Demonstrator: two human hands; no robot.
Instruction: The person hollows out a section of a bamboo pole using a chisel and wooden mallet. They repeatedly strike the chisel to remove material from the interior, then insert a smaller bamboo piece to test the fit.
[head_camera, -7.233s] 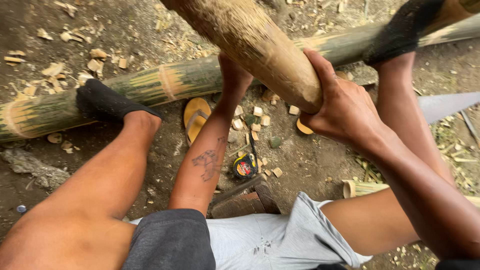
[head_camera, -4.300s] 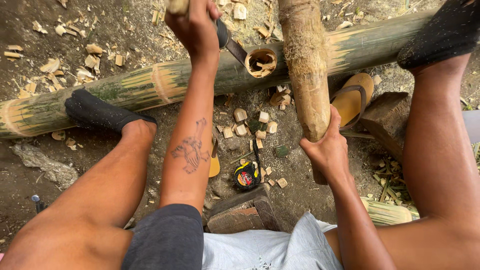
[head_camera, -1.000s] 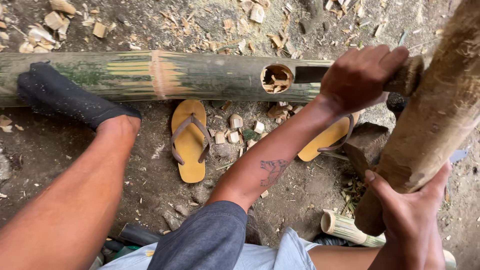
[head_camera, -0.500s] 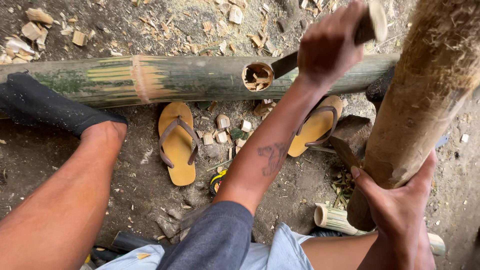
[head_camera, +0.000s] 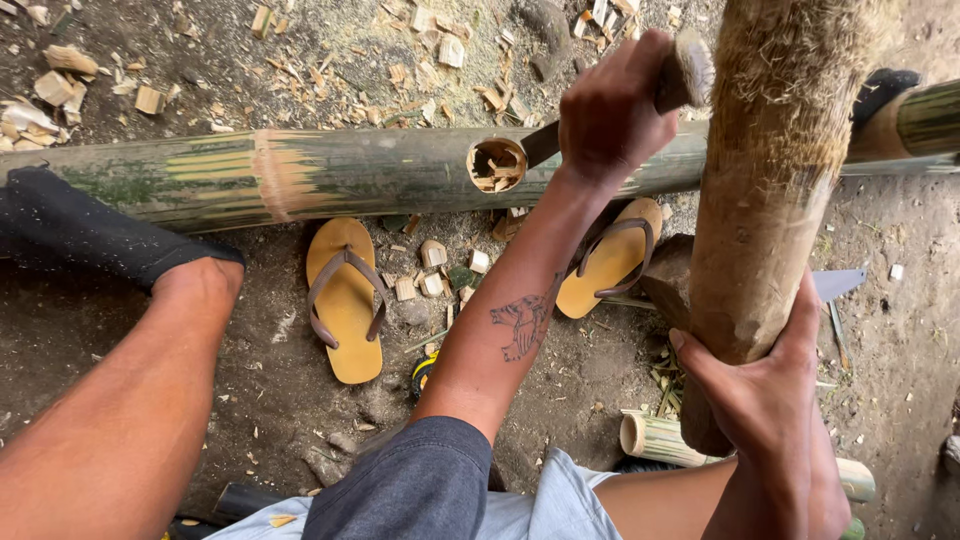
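Two yellow sandals; scattered wood chips; dirt ground.

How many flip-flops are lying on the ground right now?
2. One flip-flop lies in full view just below the long bamboo pole. The other flip-flop lies right of the left forearm, partly covered by it. Others may be hidden.

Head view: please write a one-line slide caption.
Left hand sets chisel in bamboo pole hole; right hand grips wooden post.
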